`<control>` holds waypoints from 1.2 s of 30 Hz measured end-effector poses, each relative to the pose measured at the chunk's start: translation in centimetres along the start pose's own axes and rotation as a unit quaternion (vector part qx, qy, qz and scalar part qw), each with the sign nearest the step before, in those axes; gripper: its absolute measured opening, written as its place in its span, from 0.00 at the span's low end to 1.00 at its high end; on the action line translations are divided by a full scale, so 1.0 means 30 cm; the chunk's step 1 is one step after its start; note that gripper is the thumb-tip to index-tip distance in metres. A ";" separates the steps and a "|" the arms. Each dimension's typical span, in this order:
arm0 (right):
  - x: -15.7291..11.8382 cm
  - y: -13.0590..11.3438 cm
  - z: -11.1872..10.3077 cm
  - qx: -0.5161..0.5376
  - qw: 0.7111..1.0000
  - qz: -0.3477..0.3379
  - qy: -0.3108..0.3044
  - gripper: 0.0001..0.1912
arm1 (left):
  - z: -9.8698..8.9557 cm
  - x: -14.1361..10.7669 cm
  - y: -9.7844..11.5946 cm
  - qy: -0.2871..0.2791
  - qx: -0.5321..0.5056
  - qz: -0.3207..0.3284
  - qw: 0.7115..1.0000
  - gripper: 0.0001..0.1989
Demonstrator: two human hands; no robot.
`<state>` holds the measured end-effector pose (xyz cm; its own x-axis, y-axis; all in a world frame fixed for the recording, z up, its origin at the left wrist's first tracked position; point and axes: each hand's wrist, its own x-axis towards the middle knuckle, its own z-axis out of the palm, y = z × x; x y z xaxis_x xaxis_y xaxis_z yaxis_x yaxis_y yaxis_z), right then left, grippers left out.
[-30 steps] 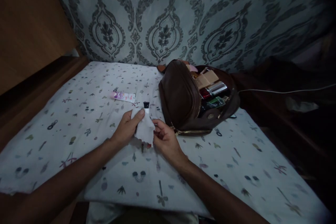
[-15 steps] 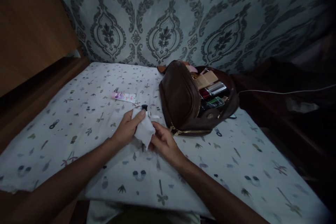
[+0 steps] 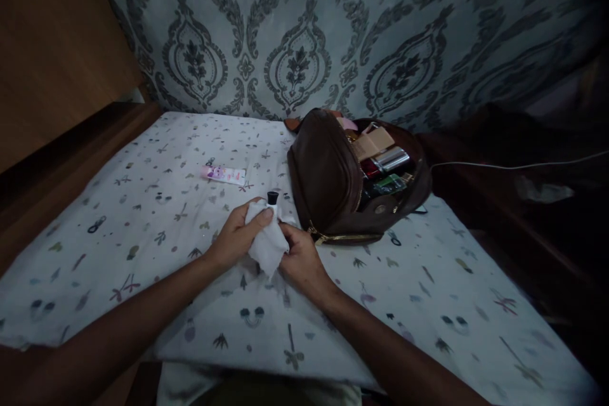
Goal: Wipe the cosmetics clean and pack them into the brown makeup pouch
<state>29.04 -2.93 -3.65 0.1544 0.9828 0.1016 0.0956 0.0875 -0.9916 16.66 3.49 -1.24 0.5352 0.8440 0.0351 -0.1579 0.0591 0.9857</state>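
Note:
A small black-capped bottle (image 3: pixel 273 198) is wrapped in a white wipe (image 3: pixel 267 244), with the cap and a bit of white neck poking out at the top. My left hand (image 3: pixel 236 228) is closed around the wrapped bottle, its thumb pressing just under the cap. From the right, my right hand (image 3: pixel 302 260) pinches the wipe against the bottle's lower side. Most of the bottle is hidden beneath the cloth and fingers. Beyond my left hand, a pink and white tube (image 3: pixel 223 174) lies flat on the patterned cloth.
A brown leather bag (image 3: pixel 326 171) lies unzipped to the right, holding several cosmetics, among them a beige box (image 3: pixel 375 143). The printed white cloth (image 3: pixel 181 304) covers the surface. A wooden cabinet (image 3: pixel 61 44) borders the left, and a white cable (image 3: pixel 514 167) runs off right.
Both hands have shifted slightly to the right with the wrapped bottle. More of the black cap shows, and the wipe is gathered more closely around the bottle.

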 end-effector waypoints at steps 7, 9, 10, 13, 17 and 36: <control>-0.014 0.001 0.000 -0.062 0.998 -0.003 -0.008 0.10 | -0.003 -0.005 -0.004 -0.018 0.027 0.000 0.999 0.23; -0.013 0.003 -0.001 -0.065 0.998 -0.022 -0.001 0.09 | 0.001 -0.007 0.004 -0.048 0.026 -0.009 0.998 0.21; -0.012 0.003 -0.003 -0.072 0.997 -0.028 0.002 0.09 | 0.002 -0.007 0.007 -0.056 0.025 -0.013 0.998 0.20; -0.005 -0.007 -0.018 -0.115 0.993 -0.032 -0.019 0.07 | -0.004 0.000 0.015 -0.048 0.024 -0.013 0.998 0.20; -0.009 -0.042 -0.044 -0.165 0.984 -0.071 -0.022 0.10 | -0.036 0.016 0.024 -0.039 0.031 -0.022 0.999 0.22; -0.024 -0.059 -0.046 0.020 0.994 -0.061 0.090 0.13 | -0.101 0.046 0.082 -0.265 0.163 -0.010 0.950 0.11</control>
<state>30.11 -4.03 -1.84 0.3182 0.9196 0.2303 0.0854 0.2142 -0.9731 14.50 6.41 0.74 0.8918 0.4523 0.0091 0.0758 -0.1693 0.9826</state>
